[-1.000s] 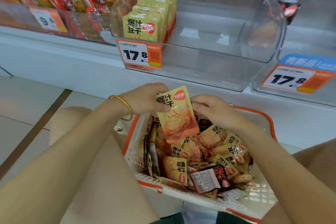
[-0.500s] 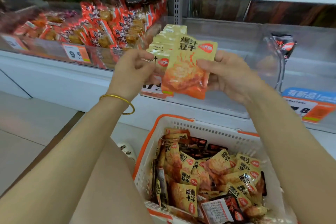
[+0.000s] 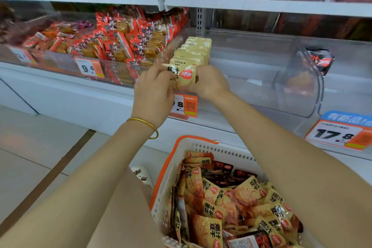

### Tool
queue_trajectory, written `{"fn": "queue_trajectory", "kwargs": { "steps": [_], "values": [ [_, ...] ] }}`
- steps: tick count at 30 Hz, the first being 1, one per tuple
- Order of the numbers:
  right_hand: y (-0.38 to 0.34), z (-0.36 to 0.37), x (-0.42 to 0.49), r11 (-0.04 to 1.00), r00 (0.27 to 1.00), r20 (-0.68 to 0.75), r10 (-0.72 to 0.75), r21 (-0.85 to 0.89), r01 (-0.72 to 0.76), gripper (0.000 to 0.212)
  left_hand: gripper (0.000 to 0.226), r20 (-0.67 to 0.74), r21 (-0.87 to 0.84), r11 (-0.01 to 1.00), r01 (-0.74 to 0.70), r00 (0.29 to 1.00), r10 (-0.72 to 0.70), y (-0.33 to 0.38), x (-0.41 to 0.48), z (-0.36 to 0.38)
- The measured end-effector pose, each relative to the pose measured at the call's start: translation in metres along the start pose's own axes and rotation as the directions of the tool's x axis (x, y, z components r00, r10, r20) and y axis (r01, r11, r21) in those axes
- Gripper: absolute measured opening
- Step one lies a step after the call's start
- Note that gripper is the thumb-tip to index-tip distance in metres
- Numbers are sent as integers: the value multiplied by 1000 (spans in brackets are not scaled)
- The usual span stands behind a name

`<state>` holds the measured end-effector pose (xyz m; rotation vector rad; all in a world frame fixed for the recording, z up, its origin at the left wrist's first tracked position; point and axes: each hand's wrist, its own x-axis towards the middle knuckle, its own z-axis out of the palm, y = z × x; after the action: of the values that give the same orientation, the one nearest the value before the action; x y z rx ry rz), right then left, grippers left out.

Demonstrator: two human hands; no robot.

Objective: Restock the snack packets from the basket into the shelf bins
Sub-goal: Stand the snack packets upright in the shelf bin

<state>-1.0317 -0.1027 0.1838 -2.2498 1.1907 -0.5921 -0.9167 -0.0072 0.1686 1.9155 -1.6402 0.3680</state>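
Observation:
Both hands hold one yellow snack packet [image 3: 184, 76] upright at the front of a row of matching yellow packets [image 3: 194, 51] inside a clear shelf bin [image 3: 261, 78]. My left hand [image 3: 155, 88] grips the packet's left edge, and my right hand [image 3: 209, 82] grips its right edge. Below, a white basket with an orange rim [image 3: 167, 175] holds several yellow and a few dark packets [image 3: 227, 203]. The right part of the bin behind the row stands bare.
A neighbouring bin on the left holds red packets [image 3: 120, 40] with a 9.6 price tag [image 3: 89, 67]. Another clear bin at right holds a dark packet [image 3: 320, 60] above a 17.8 tag [image 3: 338, 134]. An upper shelf [image 3: 261, 4] overhangs. Tiled floor lies left.
Both hands lifted the yellow packet out of the basket, raised it and carried it forward to the front of the packet row in the bin. The view tilted upward.

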Motion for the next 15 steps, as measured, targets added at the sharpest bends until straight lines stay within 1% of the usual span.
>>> {"fn": "queue_trajectory", "kwargs": {
  "steps": [2,3,4,5,7,8,10,12,13,14,15],
  "values": [
    [-1,-5,0,1000,995,97,23,-5,-23,18,30,7,31,999,33,999,-33,0,-3,3],
    [-1,-7,0,999,989,139,45,13,-48,23,29,2,32,998,45,999,-45,1,-4,3],
    [-1,-11,-1,997,983,170,67,11,-70,33,29,-4,22,999,42,999,-42,1,-5,3],
    [0,-12,-1,997,979,185,82,-3,-83,39,30,-9,5,1000,27,1000,-27,1,-5,4],
    [-2,-14,1,995,974,202,99,-44,-92,41,31,-6,-25,1000,8,1000,-9,0,-4,4],
    [-3,-13,3,994,973,207,104,-38,-98,40,31,-2,-27,1000,10,1000,-10,0,-4,4],
    [-3,-11,8,992,963,237,125,-32,-121,33,31,2,-13,1000,4,1000,-4,1,-4,5],
    [-2,-10,13,991,956,263,132,-1,-137,11,34,8,5,1000,-7,1000,7,1,-4,5],
    [-1,-10,14,992,953,278,118,-2,-123,18,36,12,14,1000,-13,1000,13,1,-5,5],
    [0,-10,13,994,949,293,113,-29,-109,34,36,12,21,1000,-19,1000,19,2,-5,6],
    [2,-11,13,994,951,291,109,-30,-105,45,36,9,28,999,-24,1000,24,2,-7,6]
  ]
}}
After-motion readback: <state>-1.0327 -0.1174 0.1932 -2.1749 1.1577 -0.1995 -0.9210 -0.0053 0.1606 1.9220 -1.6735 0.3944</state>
